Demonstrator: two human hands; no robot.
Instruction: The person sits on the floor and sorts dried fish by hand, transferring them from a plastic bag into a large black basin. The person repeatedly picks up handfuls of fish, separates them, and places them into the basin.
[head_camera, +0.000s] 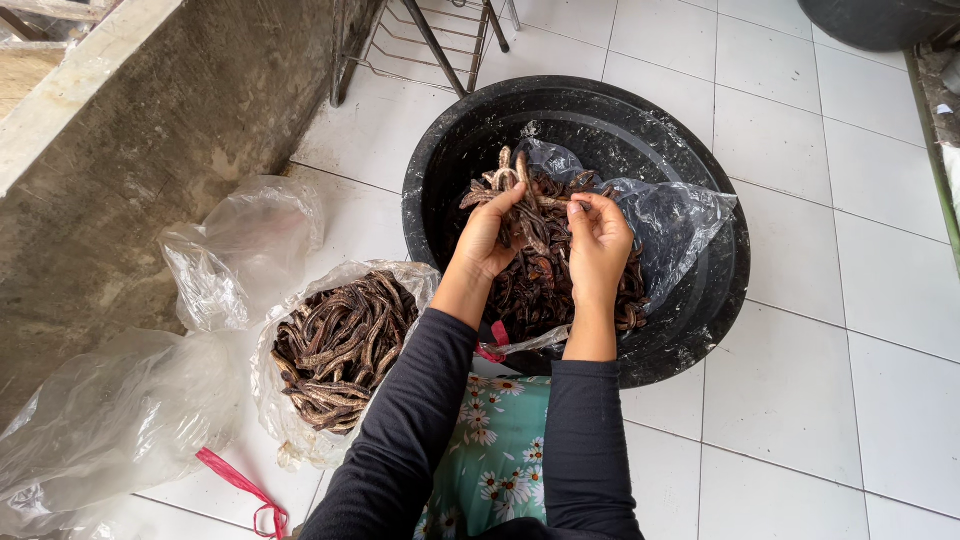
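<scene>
At far left an empty clear plastic bag (110, 420) with a red tie (240, 490) lies on the white tiled floor (850, 350), beside an open bag of dark dried pods (340, 345). The left hand (490, 235) closes its fingers around a bunch of pods (535, 270) lifted from the heap inside the black basin (700, 310). The right hand (598, 245) pinches one pod at the top of that bunch.

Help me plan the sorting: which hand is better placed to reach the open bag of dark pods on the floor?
Probably the left hand. The bag of pods lies on the floor at the person's left, beside the black tub. The right hand would have to cross over the left arm.
</scene>
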